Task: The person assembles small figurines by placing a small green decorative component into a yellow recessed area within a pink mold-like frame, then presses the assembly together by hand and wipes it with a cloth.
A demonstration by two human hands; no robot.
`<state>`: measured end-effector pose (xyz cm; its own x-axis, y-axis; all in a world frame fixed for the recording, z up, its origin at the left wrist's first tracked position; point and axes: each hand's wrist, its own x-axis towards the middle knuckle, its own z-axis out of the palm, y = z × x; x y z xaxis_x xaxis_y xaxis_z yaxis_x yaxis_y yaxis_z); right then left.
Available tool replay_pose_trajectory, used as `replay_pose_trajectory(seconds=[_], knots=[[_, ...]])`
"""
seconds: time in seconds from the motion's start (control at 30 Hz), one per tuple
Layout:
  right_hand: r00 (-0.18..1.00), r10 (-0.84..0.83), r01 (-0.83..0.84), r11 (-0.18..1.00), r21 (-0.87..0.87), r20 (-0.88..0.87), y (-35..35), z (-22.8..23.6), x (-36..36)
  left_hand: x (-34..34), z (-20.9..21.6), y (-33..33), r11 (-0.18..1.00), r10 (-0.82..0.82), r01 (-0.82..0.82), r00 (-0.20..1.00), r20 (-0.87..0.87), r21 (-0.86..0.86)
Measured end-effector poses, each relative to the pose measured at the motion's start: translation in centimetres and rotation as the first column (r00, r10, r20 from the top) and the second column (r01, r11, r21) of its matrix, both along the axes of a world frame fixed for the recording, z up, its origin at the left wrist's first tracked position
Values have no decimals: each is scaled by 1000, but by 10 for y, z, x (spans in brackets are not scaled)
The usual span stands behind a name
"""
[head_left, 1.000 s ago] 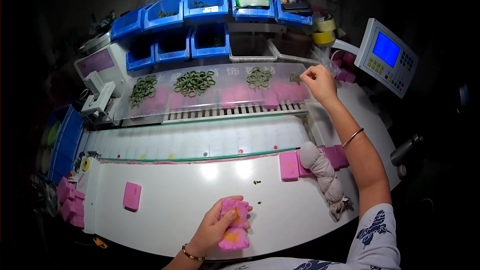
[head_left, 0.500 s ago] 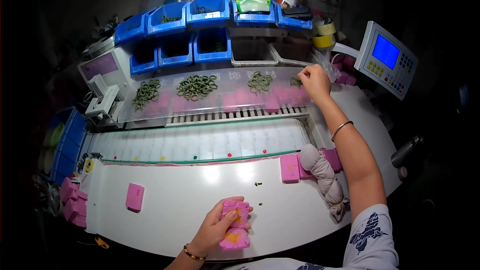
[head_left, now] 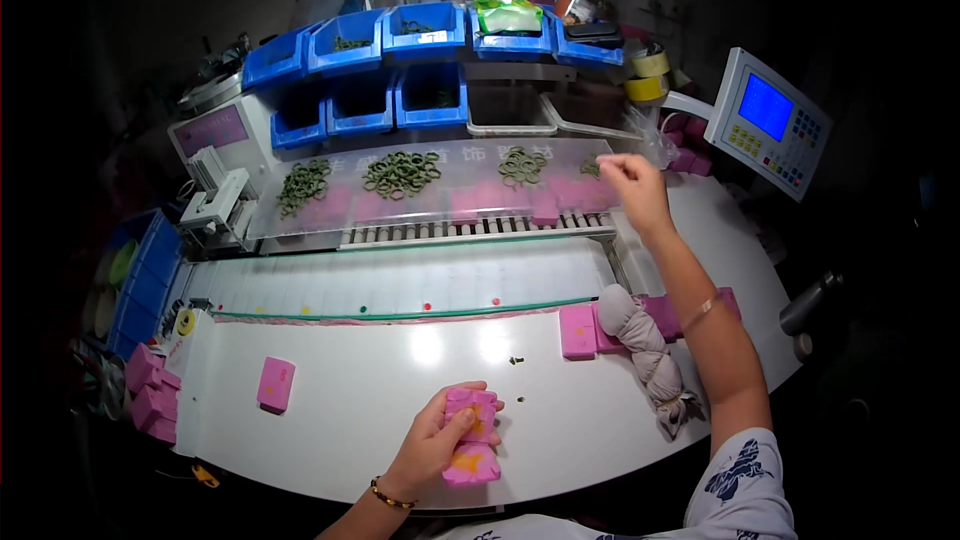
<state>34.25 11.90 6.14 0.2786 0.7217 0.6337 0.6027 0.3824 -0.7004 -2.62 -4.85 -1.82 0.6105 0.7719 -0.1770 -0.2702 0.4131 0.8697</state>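
Note:
My left hand (head_left: 432, 448) is closed around a pink rubber mould (head_left: 472, 462) with yellow stains, its two parts folded open, low over the white table. Its thumb presses on the upper part. My right hand (head_left: 636, 190) is raised at the right end of a clear sheet, thumb and fingertips pinched together. Whatever they hold, if anything, is too small to make out. Just left of those fingertips lies a small pile of green pieces (head_left: 591, 167). Further left on the sheet are heaps of green rings (head_left: 401, 175).
A pink block (head_left: 276, 384) lies on the table's left. More pink blocks (head_left: 578, 331) stand at right beside a grey cloth bundle (head_left: 650, 360). Blue bins (head_left: 430, 100) line the back. A control panel (head_left: 768, 120) stands far right. Small green scraps (head_left: 516, 360) dot the table.
My right hand has drawn back slightly, down and to the right, from the small pile. The white strip with coloured dots has shifted left. My left hand still holds the mould.

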Motion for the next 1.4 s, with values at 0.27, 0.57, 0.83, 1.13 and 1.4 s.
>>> replay_pose_trajectory(seconds=[0.27,0.57,0.83,1.13,1.4], knots=[[630,772,-726,625,-287,89,-198,5,-136,18,20,-4,986,148,-159,973,175,54],[762,598,-585,800,-132,246,-211,-26,-161,45,28,-5,967,199,-228,954,223,115],[729,482,-496,862,-111,486,-209,-22,-173,35,27,3,971,124,-54,946,301,-233],[621,348,-416,906,-81,703,-228,-40,-180,33,14,5,882,263,-54,880,394,-468],[660,79,-49,997,-62,747,-215,-36,-106,28,28,9,917,304,-219,925,227,-335]])
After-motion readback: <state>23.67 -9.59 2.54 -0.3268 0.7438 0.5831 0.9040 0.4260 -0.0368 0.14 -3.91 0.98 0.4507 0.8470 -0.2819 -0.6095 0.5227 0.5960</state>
